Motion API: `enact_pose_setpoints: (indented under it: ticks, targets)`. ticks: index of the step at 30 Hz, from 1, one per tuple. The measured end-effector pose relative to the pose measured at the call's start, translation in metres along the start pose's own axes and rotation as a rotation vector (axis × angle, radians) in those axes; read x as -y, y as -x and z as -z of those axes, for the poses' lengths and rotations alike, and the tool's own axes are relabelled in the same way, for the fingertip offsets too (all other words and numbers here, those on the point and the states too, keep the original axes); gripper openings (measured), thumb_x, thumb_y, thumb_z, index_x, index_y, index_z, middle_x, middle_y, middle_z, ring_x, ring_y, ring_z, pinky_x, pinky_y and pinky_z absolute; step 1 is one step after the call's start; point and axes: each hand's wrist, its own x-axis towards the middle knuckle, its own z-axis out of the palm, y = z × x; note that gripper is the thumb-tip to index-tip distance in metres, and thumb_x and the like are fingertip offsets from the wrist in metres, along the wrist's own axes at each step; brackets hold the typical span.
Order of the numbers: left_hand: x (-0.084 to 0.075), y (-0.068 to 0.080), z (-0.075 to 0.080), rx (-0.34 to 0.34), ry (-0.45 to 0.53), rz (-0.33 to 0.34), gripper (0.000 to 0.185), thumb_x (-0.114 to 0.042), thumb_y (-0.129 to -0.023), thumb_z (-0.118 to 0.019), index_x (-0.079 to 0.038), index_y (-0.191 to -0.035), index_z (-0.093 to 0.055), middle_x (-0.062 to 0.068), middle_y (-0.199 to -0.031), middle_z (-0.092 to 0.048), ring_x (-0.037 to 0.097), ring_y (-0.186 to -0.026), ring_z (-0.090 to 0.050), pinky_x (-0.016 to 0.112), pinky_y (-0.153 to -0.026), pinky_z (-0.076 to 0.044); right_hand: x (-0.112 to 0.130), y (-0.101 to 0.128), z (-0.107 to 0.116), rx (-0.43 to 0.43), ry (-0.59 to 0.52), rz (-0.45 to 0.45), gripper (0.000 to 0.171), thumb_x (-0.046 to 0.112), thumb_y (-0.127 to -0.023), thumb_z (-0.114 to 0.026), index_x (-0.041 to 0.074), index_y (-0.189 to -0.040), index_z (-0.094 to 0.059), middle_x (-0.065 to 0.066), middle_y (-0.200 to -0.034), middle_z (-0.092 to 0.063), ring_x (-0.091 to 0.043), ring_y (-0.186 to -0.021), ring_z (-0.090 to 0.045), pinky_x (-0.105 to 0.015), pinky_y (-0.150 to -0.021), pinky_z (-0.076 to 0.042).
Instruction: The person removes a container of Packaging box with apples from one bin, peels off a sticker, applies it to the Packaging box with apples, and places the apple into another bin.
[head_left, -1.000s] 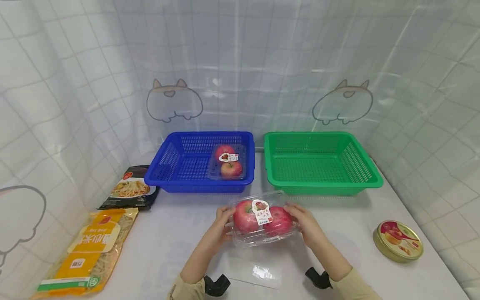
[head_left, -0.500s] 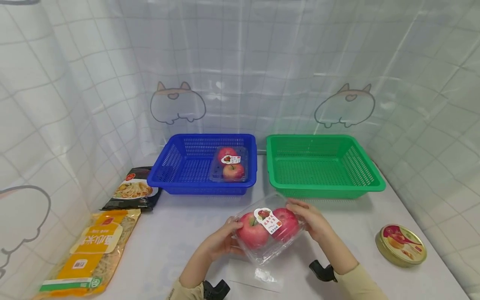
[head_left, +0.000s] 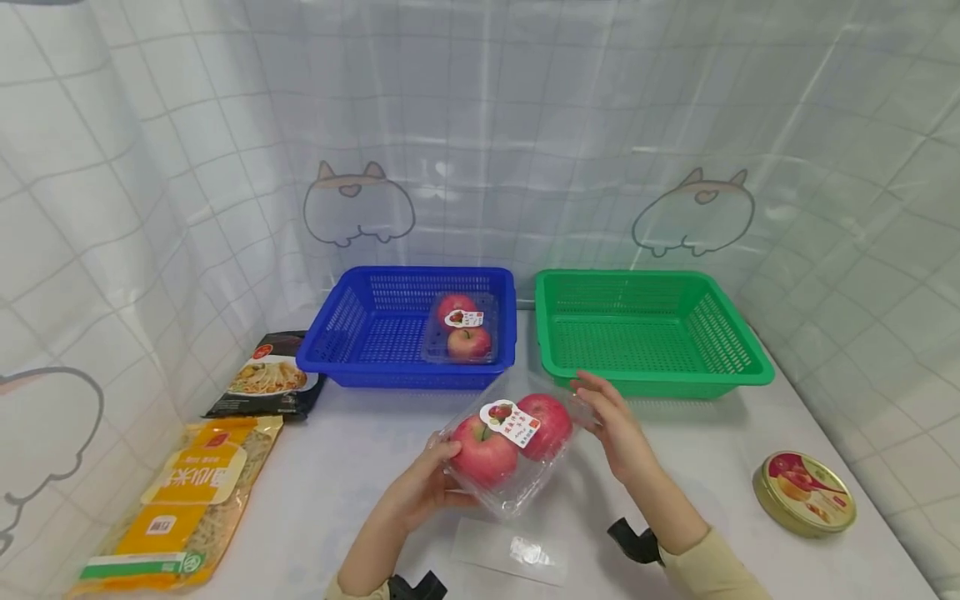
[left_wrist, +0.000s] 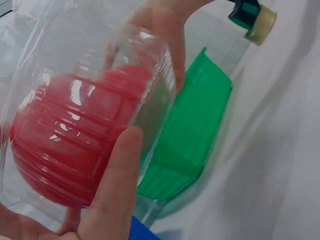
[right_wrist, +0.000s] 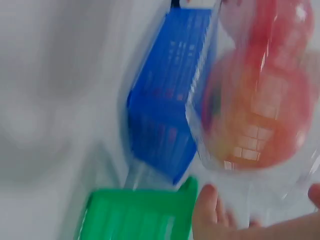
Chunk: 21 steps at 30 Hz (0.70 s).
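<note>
A clear plastic box of two red apples [head_left: 517, 442] with a white label is tilted above the table's middle. At its lower left corner my left hand [head_left: 423, 492] grips it, thumb on the top side and fingers beneath. My right hand [head_left: 615, 433] is beside the box's right end, fingers spread and loosely bent. In the right wrist view the fingers [right_wrist: 207, 205] of that hand appear apart from the box. The left wrist view shows the underside of the box, with my left fingers [left_wrist: 115, 185] against it. A similar apple box [head_left: 460, 327] lies in the blue basket [head_left: 405, 379].
To the right of the blue basket stands a green basket [head_left: 645, 385]. A black noodle packet [head_left: 266, 377] and a yellow noodle bag [head_left: 183, 500] lie at the left. One round gold tin [head_left: 804, 493] sits at the right. A clear flat sheet [head_left: 510, 550] lies at the front.
The box has turned counter-clockwise in view from its earlier angle and shifted slightly left with my left hand. My right hand has let go of its right side, its fingers now lifted.
</note>
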Motion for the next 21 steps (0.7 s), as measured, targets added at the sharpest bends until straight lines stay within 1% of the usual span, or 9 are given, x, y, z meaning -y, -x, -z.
enact_pose_setpoints:
  ticks: [3,5,9,13,17,21]
  targets:
    - [-0.005,0.003,0.002,-0.054,0.021,-0.053,0.075,-0.034,-0.088,-0.044,-0.004,-0.142,-0.001,0.026,-0.131,-0.033,0.027,-0.097,-0.058,0.049,-0.083,-0.049,0.002,0.005,-0.013,-0.046,-0.057,0.048,0.055,0.015,-0.093,-0.045,0.005,-0.142,-0.021,-0.018,-0.145,-0.023,-0.032,-0.129,-0.028,-0.052,-0.1,-0.033]
    - [-0.009,0.004,0.001,-0.103,0.035,-0.096,0.073,-0.033,-0.088,-0.044,-0.004,-0.141,-0.003,0.025,-0.129,-0.036,0.027,-0.095,-0.059,0.049,-0.081,-0.049,0.002,0.008,-0.024,-0.047,-0.074,0.066,0.06,0.015,-0.093,-0.047,0.008,-0.144,-0.017,-0.018,-0.147,-0.018,-0.034,-0.13,-0.028,-0.053,-0.098,-0.036]
    - [-0.016,0.004,-0.002,-0.198,0.043,-0.185,0.069,-0.031,-0.087,-0.047,-0.004,-0.136,-0.007,0.023,-0.122,-0.04,0.025,-0.089,-0.061,0.047,-0.079,-0.051,-0.002,0.012,-0.044,0.024,-0.026,0.077,0.067,0.021,-0.093,-0.049,0.015,-0.148,-0.01,-0.016,-0.15,-0.012,-0.037,-0.133,-0.025,-0.052,-0.094,-0.041]
    - [-0.019,0.003,-0.007,-0.269,0.035,-0.251,0.064,-0.03,-0.087,-0.046,-0.005,-0.133,-0.009,0.021,-0.12,-0.041,0.022,-0.085,-0.062,0.046,-0.078,-0.052,-0.001,0.014,-0.061,0.083,0.023,0.051,0.074,0.029,-0.091,-0.051,0.022,-0.149,-0.005,-0.014,-0.152,-0.006,-0.039,-0.135,-0.02,-0.051,-0.091,-0.044]
    - [-0.022,0.005,-0.009,-0.335,0.031,-0.293,0.062,-0.031,-0.089,-0.044,-0.006,-0.134,-0.009,0.02,-0.121,-0.041,0.019,-0.083,-0.063,0.042,-0.077,-0.053,0.001,0.014,-0.075,0.115,0.006,0.005,0.078,0.031,-0.09,-0.054,0.027,-0.149,-0.003,-0.015,-0.152,-0.005,-0.041,-0.133,-0.023,-0.051,-0.087,-0.046]
    - [-0.026,0.007,-0.008,-0.384,0.028,-0.323,0.059,-0.03,-0.09,-0.044,-0.006,-0.132,-0.01,0.02,-0.121,-0.041,0.017,-0.081,-0.064,0.04,-0.076,-0.053,0.004,0.01,-0.085,0.142,-0.039,-0.015,0.079,0.03,-0.089,-0.056,0.027,-0.149,-0.004,-0.017,-0.151,-0.007,-0.041,-0.13,-0.027,-0.049,-0.084,-0.048]
